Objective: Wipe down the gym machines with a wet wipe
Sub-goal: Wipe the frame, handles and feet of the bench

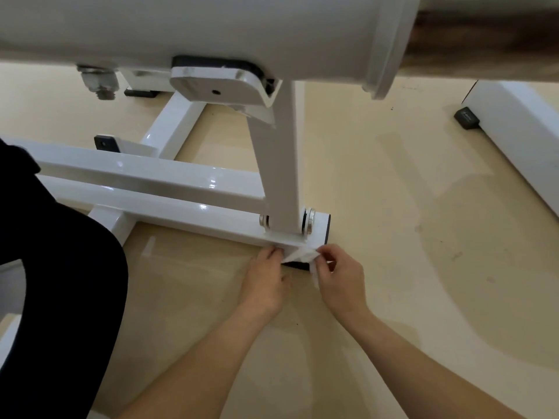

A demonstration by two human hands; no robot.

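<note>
L hand [266, 281] & R hand [340, 278] both pinching 1 wet wipe [302, 255].
It's touching 1 white machine frame [151, 182] on beige floor [408, 252].

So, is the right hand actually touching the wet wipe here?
Touching. The head view shows the right hand pinching the wet wipe between thumb and fingers, by the machine's base bar.

No text, label, brand or number can be read anywhere on the white frame [169, 189] or the floor [393, 207].
</note>
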